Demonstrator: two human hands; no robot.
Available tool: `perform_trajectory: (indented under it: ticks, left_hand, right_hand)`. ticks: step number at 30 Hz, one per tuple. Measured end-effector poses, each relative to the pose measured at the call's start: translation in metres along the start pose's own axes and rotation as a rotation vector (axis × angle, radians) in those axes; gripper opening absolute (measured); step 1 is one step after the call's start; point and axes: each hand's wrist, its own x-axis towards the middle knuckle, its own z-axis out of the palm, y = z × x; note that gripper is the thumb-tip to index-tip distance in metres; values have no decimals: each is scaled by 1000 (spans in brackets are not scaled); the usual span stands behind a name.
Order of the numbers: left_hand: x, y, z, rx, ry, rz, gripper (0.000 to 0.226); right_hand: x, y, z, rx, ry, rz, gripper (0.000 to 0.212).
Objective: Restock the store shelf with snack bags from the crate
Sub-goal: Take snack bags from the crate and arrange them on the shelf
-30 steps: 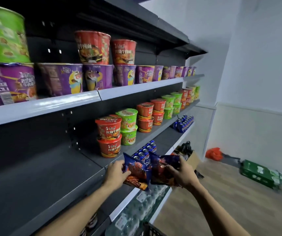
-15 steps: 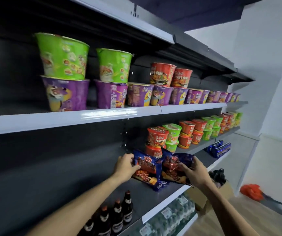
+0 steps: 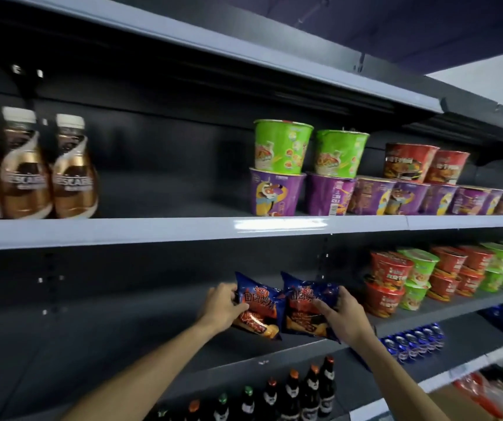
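Two dark blue snack bags with red and orange print stand side by side over the dark middle shelf [image 3: 116, 335]. My left hand [image 3: 221, 306] grips the left snack bag [image 3: 259, 305] by its left edge. My right hand [image 3: 343, 314] grips the right snack bag [image 3: 305, 308] from its right side, thumb across the front. Both bags are upright, tilted a little, just left of the stacked noodle cups. The crate is out of view.
Red and green noodle cups [image 3: 396, 284] stand right of the bags. Purple and green cups [image 3: 280, 168] and brown coffee bottles [image 3: 46, 168] fill the shelf above. Dark beer bottles [image 3: 299, 393] and blue cans [image 3: 411, 341] sit below.
Both hands have carried the two bags leftward along the shelf and a little deeper over it. My view has turned left, bringing the coffee bottles into sight.
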Motion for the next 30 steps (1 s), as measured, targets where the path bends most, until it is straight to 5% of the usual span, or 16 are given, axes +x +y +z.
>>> perform_trajectory:
  ticks: [17, 24, 30]
  left_hand:
    - [-132, -73, -184, 100, 336, -256, 9]
    - [-212, -88, -240, 210, 485, -390, 24]
    - [-276, -113, -281, 259, 575, -520, 8]
  right_hand:
    - [-33, -143, 127, 187, -265, -242, 23]
    - [-81, -185, 184, 306, -418, -280, 24]
    - [-121, -221, 233, 355, -544, -298, 28]
